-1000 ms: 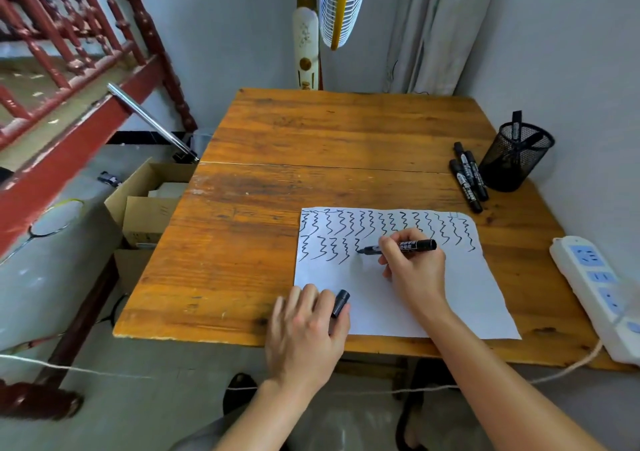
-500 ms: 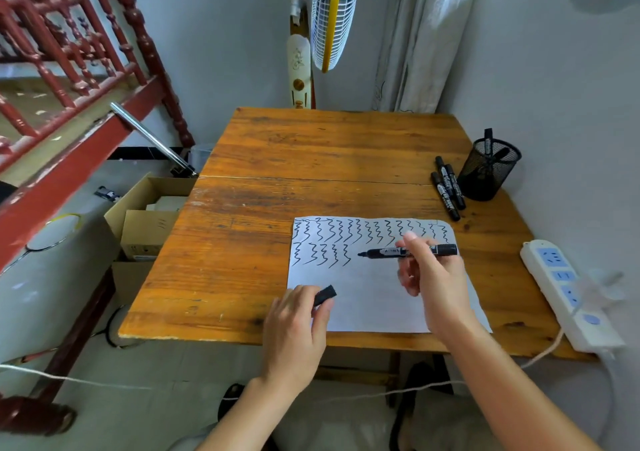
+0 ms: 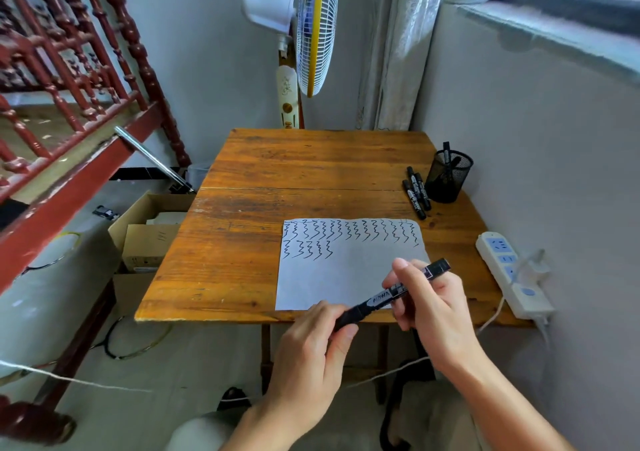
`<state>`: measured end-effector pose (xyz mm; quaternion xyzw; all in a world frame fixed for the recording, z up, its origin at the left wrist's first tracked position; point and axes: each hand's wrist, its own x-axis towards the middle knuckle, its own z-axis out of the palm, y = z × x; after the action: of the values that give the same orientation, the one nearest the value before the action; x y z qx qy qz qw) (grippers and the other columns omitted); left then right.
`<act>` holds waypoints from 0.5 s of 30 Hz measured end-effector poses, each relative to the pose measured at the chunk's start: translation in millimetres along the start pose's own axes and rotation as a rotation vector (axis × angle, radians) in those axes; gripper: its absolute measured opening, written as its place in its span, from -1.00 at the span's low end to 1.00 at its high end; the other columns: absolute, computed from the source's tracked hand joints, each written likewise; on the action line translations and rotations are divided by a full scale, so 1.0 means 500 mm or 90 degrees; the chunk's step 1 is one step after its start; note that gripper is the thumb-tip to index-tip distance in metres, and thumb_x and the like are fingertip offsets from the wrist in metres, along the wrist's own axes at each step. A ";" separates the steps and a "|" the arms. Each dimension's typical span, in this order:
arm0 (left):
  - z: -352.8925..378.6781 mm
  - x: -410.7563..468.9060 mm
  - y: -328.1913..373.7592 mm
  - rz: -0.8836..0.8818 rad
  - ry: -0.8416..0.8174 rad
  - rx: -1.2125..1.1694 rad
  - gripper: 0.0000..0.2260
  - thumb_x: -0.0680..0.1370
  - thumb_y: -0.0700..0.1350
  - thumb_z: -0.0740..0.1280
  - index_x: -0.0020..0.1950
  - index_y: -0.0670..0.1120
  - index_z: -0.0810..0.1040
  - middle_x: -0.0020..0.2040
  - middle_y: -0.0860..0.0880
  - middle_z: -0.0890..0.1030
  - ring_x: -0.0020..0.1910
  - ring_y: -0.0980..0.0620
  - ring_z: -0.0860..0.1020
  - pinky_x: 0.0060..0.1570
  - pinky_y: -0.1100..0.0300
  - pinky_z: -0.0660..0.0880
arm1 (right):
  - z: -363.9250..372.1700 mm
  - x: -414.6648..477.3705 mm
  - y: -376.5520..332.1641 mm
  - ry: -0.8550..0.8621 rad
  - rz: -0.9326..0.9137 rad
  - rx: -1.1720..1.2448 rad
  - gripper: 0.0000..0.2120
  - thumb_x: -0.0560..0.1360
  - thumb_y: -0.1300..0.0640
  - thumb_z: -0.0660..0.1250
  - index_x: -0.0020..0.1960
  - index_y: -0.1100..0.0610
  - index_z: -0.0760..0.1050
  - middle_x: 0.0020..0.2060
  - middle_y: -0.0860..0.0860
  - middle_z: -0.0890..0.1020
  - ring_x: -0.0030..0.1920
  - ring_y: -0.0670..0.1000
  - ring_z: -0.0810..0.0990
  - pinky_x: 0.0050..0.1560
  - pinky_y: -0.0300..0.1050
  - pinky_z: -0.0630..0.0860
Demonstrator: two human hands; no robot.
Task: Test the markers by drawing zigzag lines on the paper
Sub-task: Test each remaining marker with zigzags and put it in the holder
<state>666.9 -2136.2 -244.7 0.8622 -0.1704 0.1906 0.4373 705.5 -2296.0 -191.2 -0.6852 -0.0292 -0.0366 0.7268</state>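
Observation:
A white sheet of paper point(image 3: 349, 277) lies on the wooden table point(image 3: 277, 180), with two rows of black zigzag lines along its top. My right hand point(image 3: 433, 308) grips a black marker point(image 3: 384, 294) by its barrel, lifted above the paper's near right corner. My left hand point(image 3: 311, 350) pinches the marker's cap end point(image 3: 348, 315), and the cap sits on the tip. Three more black markers point(image 3: 417, 192) lie at the back right beside a black mesh pen cup point(image 3: 447, 180) that holds others.
A white power strip point(image 3: 509, 274) lies at the table's right edge by the wall. A standing fan point(image 3: 311, 35) is behind the table. Cardboard boxes point(image 3: 149, 236) and a red bed frame point(image 3: 69, 132) stand to the left.
My right hand lifted the marker off the paper and drew it toward me. My left hand brought the cap up onto the tip. The camera tilted upward.

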 end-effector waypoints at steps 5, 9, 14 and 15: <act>-0.024 -0.014 0.064 -0.144 -0.133 -0.241 -0.79 0.55 0.13 0.16 -0.04 0.08 0.52 -0.43 0.11 0.49 -0.40 0.11 0.46 -0.32 0.13 0.42 | -0.012 -0.040 -0.015 0.011 -0.042 -0.015 -0.57 0.60 0.10 0.20 -0.41 0.20 0.50 -0.62 0.02 0.39 -0.59 -0.03 0.35 -0.56 -0.22 0.26; -0.030 -0.019 0.092 -0.214 -0.163 -0.352 -0.73 0.55 0.12 0.19 -0.12 -0.04 0.54 -0.51 0.07 0.41 -0.48 0.04 0.40 -0.36 0.12 0.41 | -0.013 -0.065 -0.015 0.064 -0.017 0.042 -0.56 0.57 0.11 0.22 -0.37 0.39 0.41 -0.56 0.09 0.34 -0.56 -0.03 0.30 -0.57 -0.25 0.21; -0.014 -0.022 0.094 -0.034 -0.045 -0.107 -0.82 0.57 0.04 0.20 0.00 0.02 0.56 -0.34 0.15 0.56 -0.36 0.18 0.47 -0.33 0.25 0.43 | -0.004 -0.079 -0.013 0.139 0.071 0.115 -0.73 0.60 0.19 0.20 -0.20 0.33 0.47 -0.40 0.07 0.51 -0.50 -0.12 0.40 -0.55 -0.33 0.28; -0.010 -0.021 0.092 0.014 -0.026 -0.043 -0.81 0.58 0.01 0.20 0.04 -0.03 0.55 -0.25 0.15 0.59 -0.29 0.19 0.51 -0.27 0.29 0.45 | -0.004 -0.078 -0.011 0.148 0.086 0.116 -0.73 0.60 0.18 0.20 -0.20 0.32 0.48 -0.40 0.08 0.52 -0.51 -0.11 0.40 -0.56 -0.33 0.28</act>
<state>636.0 -2156.4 -215.3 0.8487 -0.1949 0.1716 0.4608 666.1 -2297.9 -189.4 -0.6081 0.0980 -0.0637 0.7852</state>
